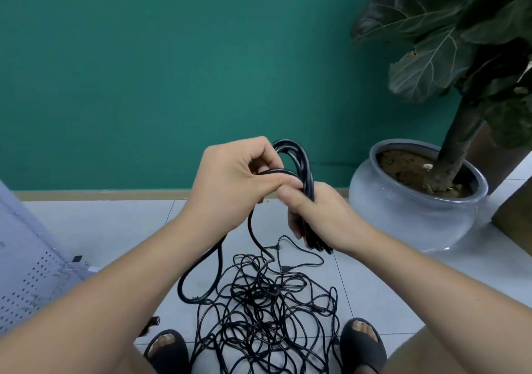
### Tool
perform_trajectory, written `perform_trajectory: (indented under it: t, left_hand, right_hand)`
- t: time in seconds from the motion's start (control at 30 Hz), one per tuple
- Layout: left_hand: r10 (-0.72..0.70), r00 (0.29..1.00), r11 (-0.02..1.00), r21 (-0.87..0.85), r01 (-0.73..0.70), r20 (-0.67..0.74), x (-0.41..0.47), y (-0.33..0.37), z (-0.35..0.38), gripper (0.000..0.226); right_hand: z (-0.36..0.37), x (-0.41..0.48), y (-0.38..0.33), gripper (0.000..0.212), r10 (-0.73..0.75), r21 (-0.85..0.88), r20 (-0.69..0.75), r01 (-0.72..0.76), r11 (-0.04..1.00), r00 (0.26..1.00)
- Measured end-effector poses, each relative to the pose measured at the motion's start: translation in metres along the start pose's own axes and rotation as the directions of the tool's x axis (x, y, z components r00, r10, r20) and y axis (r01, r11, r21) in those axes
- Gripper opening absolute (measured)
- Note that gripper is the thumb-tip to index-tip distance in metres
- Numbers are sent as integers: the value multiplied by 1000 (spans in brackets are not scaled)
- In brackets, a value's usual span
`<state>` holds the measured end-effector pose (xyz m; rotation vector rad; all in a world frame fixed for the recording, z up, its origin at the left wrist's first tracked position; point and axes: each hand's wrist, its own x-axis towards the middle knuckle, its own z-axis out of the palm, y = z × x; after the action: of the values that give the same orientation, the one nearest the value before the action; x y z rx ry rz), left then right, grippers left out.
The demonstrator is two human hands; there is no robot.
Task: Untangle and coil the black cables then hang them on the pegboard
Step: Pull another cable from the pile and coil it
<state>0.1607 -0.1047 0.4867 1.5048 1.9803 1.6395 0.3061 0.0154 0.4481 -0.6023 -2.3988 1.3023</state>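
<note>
The pegboard (26,281) is cut off by the left edge; only a pale, perforated corner shows, and whether it stands or leans cannot be told. A small dark thing beside it is too small to make out. The tangle (267,310) of black cables lies on the floor (100,224) between two sandalled feet and runs off the bottom edge. The plant (426,65) is cropped at the top and right.

The right hand (319,218) is curled tight round a coil (305,162) of black cable. Its loops rise above the fist, and its middle is hidden behind the fingers. The left hand (230,177) pinches a strand (251,224) against the top of the coil, thumb and fingers bent. From there the strand hangs down into the tangle.

On the right, a grey pot (403,229) stands on the floor by the green wall. It holds brown soil (403,169) and the plant's trunk.
</note>
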Motion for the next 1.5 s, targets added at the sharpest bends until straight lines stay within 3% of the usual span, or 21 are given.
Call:
perform_trajectory:
  t: [0.1, 0.27, 0.4, 0.53, 0.6, 0.77, 0.9, 1.1, 1.33, 1.43, 1.5]
  left_hand:
    - [22, 999, 993, 112, -25, 32, 3, -3, -4, 32]
    - [27, 996, 962, 268, -49, 86, 11, -14, -12, 39]
    - [53, 989, 927, 362, -100, 138, 14, -26, -11, 47]
    - [-121, 948, 988, 127, 87, 293, 12, -33, -4, 25]
    - [-131, 925, 991, 10, 136, 356, 10, -32, -1, 17]
    - [-103, 950, 986, -96, 137, 293, 15, -30, 3, 19]
    - [-128, 963, 977, -139, 164, 239, 15, -26, 13, 14]
    - [-157, 970, 948, -248, 200, 185, 17, -20, 27, 16]
    - [-234, 902, 874, -327, 358, 362, 23, -33, 14, 42]
    - [-238, 873, 888, -269, 373, 426, 26, -46, 0, 59]
    - [-244, 864, 922, -172, 348, 440, 24, -52, -6, 60]
  right_hand:
    - [-3, 3, -1, 49, 41, -138, 44, -34, 990, 998]
    - [-4, 3, 2, 52, 86, -183, 152, -57, 982, 985]
    - [-7, -2, 4, 67, 94, -178, 238, -52, 983, 967]
    - [-10, -6, 4, 66, 92, -162, 246, -53, 985, 965]
    - [-7, -8, 4, 62, 79, -119, 248, -51, 992, 966]
    - [5, 0, 2, 27, 14, 201, 212, -58, 978, 977]
    - [8, 7, -1, 11, 33, 255, 167, -75, 964, 985]
    - [11, 12, -5, 10, 40, 414, 117, -85, 906, 992]
    - [14, 17, 3, 28, 98, 433, 50, -110, 894, 994]
    - [6, 22, 7, 18, 73, 434, -69, -36, 900, 995]
    - [2, 24, 12, 33, 62, 422, -82, -22, 907, 995]
